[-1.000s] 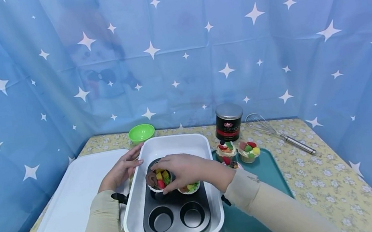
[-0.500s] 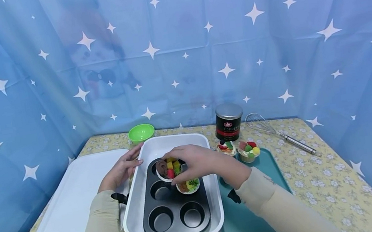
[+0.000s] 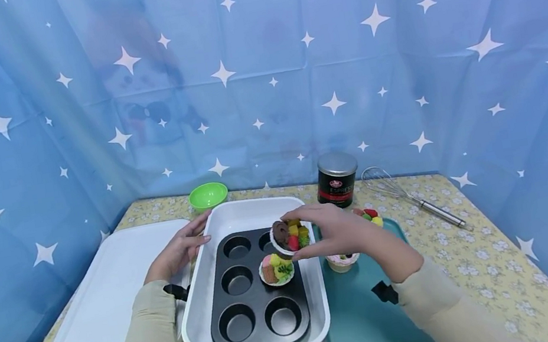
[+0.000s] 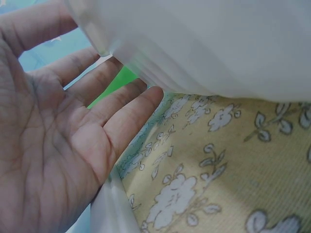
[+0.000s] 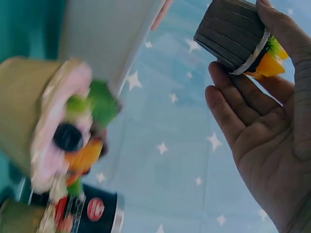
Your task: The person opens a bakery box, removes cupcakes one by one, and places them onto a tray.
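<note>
Right hand (image 3: 340, 232) pinching pleated brown-cased cupcake (image 3: 290, 236), left hand (image 3: 179, 253) flat against smooth white dish (image 3: 237, 212)

Five cups of the black metal muffin pan (image 3: 250, 294) lie open inside the white rectangular baking dish (image 3: 196, 309); only the fruit-topped cupcake in a white liner (image 3: 276, 270) fills one. The flat white plastic lid (image 3: 96, 307) leaves the table's left edge low and passable. Toward the far right corner, the black espresso tin (image 3: 337, 181), wire whisk (image 3: 407, 195) and pink-frosted cupcake (image 3: 342, 260) on the teal tray (image 3: 373, 322) crowd the way.
</note>
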Demonstrator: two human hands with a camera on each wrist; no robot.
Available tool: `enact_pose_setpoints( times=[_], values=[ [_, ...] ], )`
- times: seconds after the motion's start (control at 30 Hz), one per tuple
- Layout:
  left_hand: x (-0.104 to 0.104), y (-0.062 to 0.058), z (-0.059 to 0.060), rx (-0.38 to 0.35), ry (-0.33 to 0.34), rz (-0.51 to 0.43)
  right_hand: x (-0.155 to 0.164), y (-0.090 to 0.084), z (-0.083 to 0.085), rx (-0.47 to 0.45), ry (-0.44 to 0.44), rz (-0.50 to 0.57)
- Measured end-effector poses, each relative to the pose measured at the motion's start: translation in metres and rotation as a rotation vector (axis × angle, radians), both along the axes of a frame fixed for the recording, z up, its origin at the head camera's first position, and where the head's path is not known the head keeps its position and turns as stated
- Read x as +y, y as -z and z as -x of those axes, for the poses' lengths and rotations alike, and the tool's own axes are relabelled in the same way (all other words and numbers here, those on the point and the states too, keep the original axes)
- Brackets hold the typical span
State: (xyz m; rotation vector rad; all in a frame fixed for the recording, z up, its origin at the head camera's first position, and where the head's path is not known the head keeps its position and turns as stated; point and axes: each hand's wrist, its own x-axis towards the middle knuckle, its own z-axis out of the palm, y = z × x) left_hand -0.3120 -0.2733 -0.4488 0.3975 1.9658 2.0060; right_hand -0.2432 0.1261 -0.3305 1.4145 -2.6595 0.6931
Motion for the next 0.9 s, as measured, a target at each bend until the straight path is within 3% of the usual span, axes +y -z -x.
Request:
enact_pose_setpoints(
  times=[0.23,0.57,0.67,0.9],
  values=[
    [0.002,0.002,0.002,0.006,0.005,0.021,0.04,0.006,-0.005,0.007,0.076,0.065],
    [0.002,0.003,0.003,-0.005,0.001,0.022,0.083,0.01,-0.006,-0.069,0.178,0.139],
    [0.001,0.002,0.002,0.007,-0.006,0.034,0.092,0.007,-0.002,-0.059,0.196,0.14],
    [0.0,0.002,0.001,0.014,0.0,0.042,0.119,0.001,0.004,-0.131,0.306,0.102]
  ],
)
